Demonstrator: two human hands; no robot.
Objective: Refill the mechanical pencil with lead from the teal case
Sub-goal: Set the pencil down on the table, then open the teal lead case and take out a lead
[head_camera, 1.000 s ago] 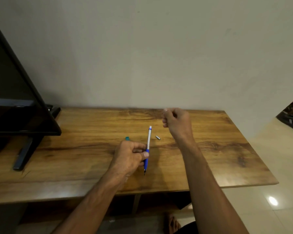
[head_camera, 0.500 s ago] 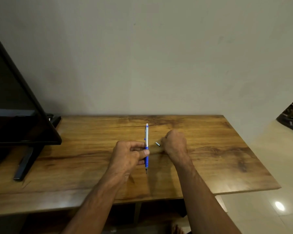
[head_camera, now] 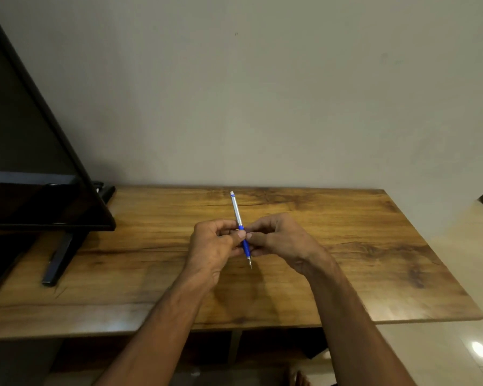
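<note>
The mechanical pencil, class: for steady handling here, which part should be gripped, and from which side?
Grip the mechanical pencil on its blue section, pinching from both sides as the left hand and right hand do. That section sits near the tip, and the slim silver barrel tilts away.

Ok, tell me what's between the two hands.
The pencil alone, pinched by left hand and right hand; the head view shows nothing else there.

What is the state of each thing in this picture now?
Pencil: held above the table, tilted, tip pointing down toward the person.
Left hand: closed on the pencil's blue grip.
Right hand: fingertips on the same blue grip.
Table: bare wood around the hands.
Screen: dark.
</note>
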